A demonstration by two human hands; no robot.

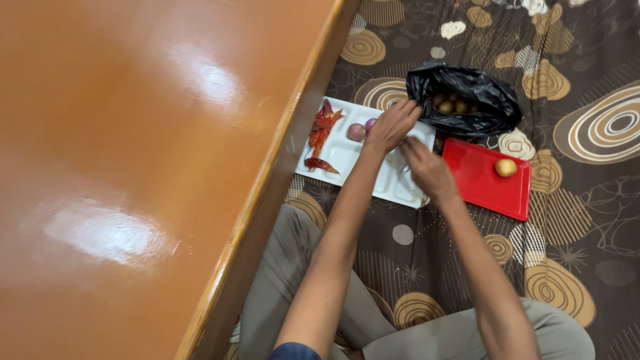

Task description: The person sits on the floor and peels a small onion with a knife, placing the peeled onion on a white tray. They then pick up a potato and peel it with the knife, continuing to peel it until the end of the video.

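I have both hands over the white compartmented plastic tray [347, 155] on the patterned brown bedspread [580, 200]. My left hand [392, 125] curls loosely above it beside two small purple onions [361, 129]; I cannot tell whether it holds anything. My right hand [427, 170] hangs half-closed at the tray's edge, next to the red rectangular cutting board [481, 180].

Red board [481, 180], potato [505, 167], orange panel [147, 147].
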